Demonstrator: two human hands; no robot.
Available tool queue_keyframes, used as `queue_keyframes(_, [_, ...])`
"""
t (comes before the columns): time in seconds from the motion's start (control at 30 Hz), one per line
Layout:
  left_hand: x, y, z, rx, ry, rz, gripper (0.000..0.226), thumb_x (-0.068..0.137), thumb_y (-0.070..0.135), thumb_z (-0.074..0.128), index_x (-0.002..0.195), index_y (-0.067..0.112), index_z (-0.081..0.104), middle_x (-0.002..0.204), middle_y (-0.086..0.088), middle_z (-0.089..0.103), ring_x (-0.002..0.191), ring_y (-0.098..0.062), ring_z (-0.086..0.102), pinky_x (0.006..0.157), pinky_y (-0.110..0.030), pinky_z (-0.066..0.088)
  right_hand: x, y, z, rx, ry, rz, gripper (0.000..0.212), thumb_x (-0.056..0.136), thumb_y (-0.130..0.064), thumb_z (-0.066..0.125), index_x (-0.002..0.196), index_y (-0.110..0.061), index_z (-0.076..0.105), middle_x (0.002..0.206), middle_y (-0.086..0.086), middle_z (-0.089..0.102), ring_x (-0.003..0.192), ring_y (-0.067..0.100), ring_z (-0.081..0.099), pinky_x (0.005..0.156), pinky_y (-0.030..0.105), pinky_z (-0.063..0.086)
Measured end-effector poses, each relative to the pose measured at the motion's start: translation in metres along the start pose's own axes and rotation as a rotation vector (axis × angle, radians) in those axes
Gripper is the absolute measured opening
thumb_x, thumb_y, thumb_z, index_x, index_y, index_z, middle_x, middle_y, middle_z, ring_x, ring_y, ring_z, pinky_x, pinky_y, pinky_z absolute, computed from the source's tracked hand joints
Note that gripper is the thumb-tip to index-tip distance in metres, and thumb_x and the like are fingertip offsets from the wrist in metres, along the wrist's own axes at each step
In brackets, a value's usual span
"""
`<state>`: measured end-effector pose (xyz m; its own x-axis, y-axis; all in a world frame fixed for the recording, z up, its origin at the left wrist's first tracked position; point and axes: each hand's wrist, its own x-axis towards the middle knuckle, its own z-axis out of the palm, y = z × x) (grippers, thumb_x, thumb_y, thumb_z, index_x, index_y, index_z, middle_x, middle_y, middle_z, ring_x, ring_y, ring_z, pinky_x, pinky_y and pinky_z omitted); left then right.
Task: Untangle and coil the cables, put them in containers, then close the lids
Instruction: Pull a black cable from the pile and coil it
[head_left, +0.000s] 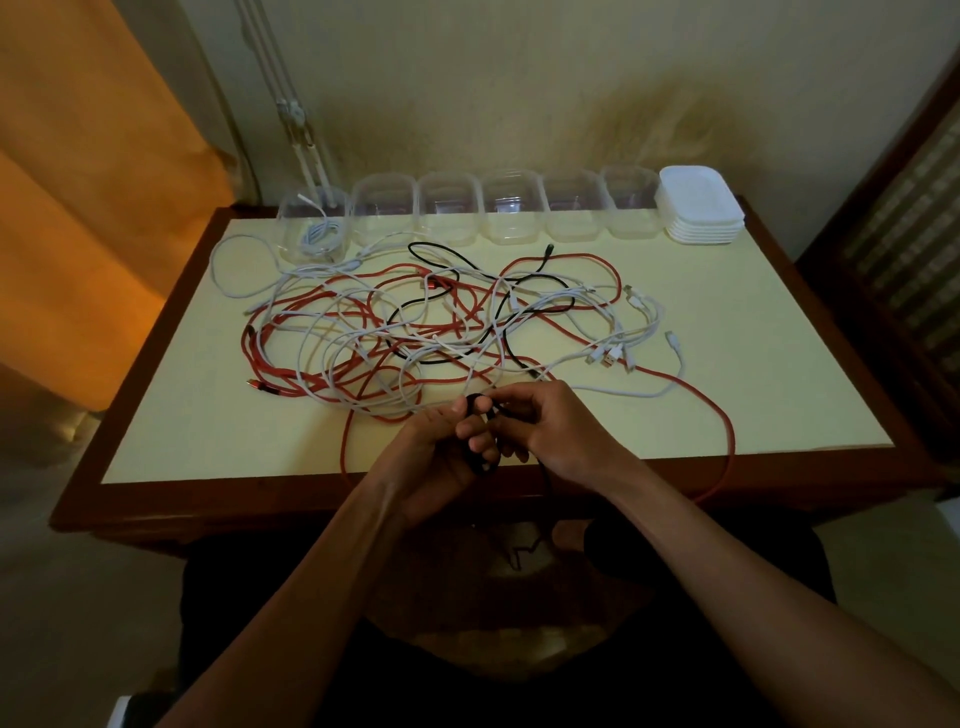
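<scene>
A tangle of red, white and black cables spreads over the pale tabletop. Near the table's front edge my left hand holds a small coil of black cable wound around its fingers. My right hand pinches the same black cable just beside the coil. A row of several clear containers lines the far edge; the leftmost one holds a coiled white cable. A stack of white lids sits at the far right.
One red cable loops over the front right edge of the table and hangs down. The table has a dark wooden rim. An orange curtain hangs at the left, and a wall stands behind the table.
</scene>
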<state>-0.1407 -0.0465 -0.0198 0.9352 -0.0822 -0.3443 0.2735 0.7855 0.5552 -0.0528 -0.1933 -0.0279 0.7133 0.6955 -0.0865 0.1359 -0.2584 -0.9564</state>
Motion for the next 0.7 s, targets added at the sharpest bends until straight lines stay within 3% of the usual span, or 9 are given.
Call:
queue_keyframes(0.1, [0.000, 0.001, -0.003, 0.013, 0.017, -0.027, 0.017, 0.096, 0.012, 0.040, 0.092, 0.005, 0.055, 0.061, 0.001, 0.043, 0.060, -0.013, 0.050, 0.064, -0.026, 0.050, -0.002, -0.002, -0.003, -0.087, -0.021, -0.068, 0.028, 0.095, -0.003, 0.062, 0.120, -0.011, 0.070, 0.088, -0.006, 0.074, 0.071, 0.000, 0.067, 0.062, 0.015, 0.048])
queue_keyframes(0.2, [-0.001, 0.002, -0.005, 0.052, 0.002, -0.044, 0.030, 0.101, 0.005, 0.027, 0.083, 0.008, 0.051, 0.063, -0.002, 0.048, 0.064, -0.017, 0.054, 0.069, -0.029, 0.051, -0.003, -0.001, -0.004, -0.094, -0.033, -0.124, 0.028, 0.094, -0.003, 0.062, 0.118, -0.014, 0.071, 0.087, 0.000, 0.075, 0.068, 0.012, 0.068, 0.060, 0.027, 0.053])
queue_keyframes(0.27, [-0.003, 0.003, -0.002, 0.096, 0.001, -0.021, 0.035, 0.099, 0.003, 0.024, 0.078, 0.011, 0.051, 0.061, -0.001, 0.042, 0.057, -0.014, 0.046, 0.062, -0.028, 0.044, -0.003, 0.000, -0.005, -0.055, -0.018, -0.131, 0.029, 0.094, -0.002, 0.062, 0.118, -0.017, 0.070, 0.085, 0.002, 0.074, 0.064, 0.019, 0.067, 0.058, 0.031, 0.055])
queue_keyframes(0.37, [-0.007, 0.007, 0.005, 0.056, 0.031, 0.016, 0.033, 0.092, 0.004, 0.031, 0.071, 0.014, 0.055, 0.058, 0.003, 0.028, 0.050, -0.010, 0.027, 0.053, -0.025, 0.028, -0.002, 0.004, -0.009, 0.025, 0.060, -0.094, 0.024, 0.096, -0.005, 0.060, 0.118, -0.009, 0.069, 0.069, -0.003, 0.069, 0.057, 0.014, 0.063, 0.057, 0.027, 0.052])
queue_keyframes(0.5, [-0.002, 0.011, 0.010, -0.093, 0.107, 0.062, 0.025, 0.093, 0.012, 0.036, 0.071, 0.014, 0.046, 0.060, 0.006, 0.015, 0.051, -0.009, 0.013, 0.051, -0.024, 0.016, -0.005, 0.018, 0.001, -0.072, 0.154, -0.039, 0.019, 0.101, -0.014, 0.054, 0.112, -0.013, 0.070, 0.064, 0.002, 0.063, 0.049, 0.015, 0.059, 0.049, 0.031, 0.050])
queue_keyframes(0.6, [0.007, 0.018, 0.009, -0.197, 0.133, 0.145, 0.042, 0.103, 0.038, 0.031, 0.071, 0.016, 0.044, 0.058, 0.006, 0.021, 0.049, -0.009, 0.020, 0.053, -0.025, 0.021, -0.020, 0.022, 0.016, -0.179, -0.108, 0.090, 0.022, 0.104, -0.021, 0.047, 0.122, -0.022, 0.061, 0.068, 0.005, 0.065, 0.046, 0.014, 0.059, 0.047, 0.026, 0.049])
queue_keyframes(0.7, [0.012, 0.027, -0.003, -0.045, 0.204, 0.249, 0.048, 0.101, 0.053, 0.025, 0.078, 0.015, 0.043, 0.063, 0.003, 0.026, 0.055, -0.012, 0.027, 0.060, -0.029, 0.028, -0.033, 0.009, 0.013, -0.229, -0.376, 0.189, 0.026, 0.102, -0.028, 0.052, 0.127, -0.023, 0.056, 0.071, 0.002, 0.067, 0.052, 0.012, 0.060, 0.053, 0.027, 0.050])
